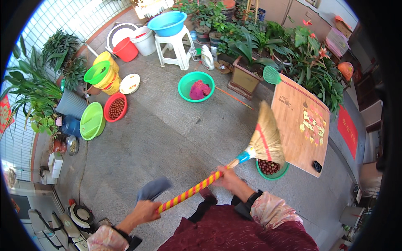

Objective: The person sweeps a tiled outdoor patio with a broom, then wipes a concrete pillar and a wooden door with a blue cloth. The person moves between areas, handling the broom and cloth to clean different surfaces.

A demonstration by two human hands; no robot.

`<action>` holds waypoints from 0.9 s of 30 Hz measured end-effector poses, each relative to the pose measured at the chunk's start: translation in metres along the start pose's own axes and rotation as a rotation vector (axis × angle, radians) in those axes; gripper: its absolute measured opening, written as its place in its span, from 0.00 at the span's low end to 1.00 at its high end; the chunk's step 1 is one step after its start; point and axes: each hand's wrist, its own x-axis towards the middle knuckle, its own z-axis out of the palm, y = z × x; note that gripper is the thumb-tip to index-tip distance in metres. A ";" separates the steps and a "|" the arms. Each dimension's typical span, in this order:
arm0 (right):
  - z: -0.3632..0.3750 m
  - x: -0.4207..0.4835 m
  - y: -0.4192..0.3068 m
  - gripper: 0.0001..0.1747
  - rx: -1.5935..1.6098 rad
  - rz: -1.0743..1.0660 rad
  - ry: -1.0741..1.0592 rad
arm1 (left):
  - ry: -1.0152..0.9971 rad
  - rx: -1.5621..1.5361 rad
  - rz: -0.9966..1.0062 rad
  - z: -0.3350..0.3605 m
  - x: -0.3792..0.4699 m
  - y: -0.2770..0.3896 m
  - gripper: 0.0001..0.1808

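Note:
Both my hands are on a straw broom whose handle (191,193) is wrapped in red and yellow stripes. My left hand (145,212) grips the handle's end. Nearer the head, my right hand (227,181) closes around the shaft. The broom head (267,135) points up and to the right, its bristles overlapping the low wooden table's near side and part of a green bowl (276,177) of dark red round fruits in this view. Just beyond my left hand is a blurred grey-blue object (154,188); I cannot tell what it is or whether the hand touches it.
The low wooden table (290,125) at right bears a small black object (317,166) and a green fly swatter (272,75). A green basin (188,94) with pink cloth stands ahead, near a white stool (174,47). Left are a red bowl (106,108) of fruits and potted plants (28,84).

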 end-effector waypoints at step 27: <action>0.076 0.057 0.075 0.23 0.071 0.244 0.094 | -0.003 -0.196 -0.230 0.044 0.135 0.029 0.20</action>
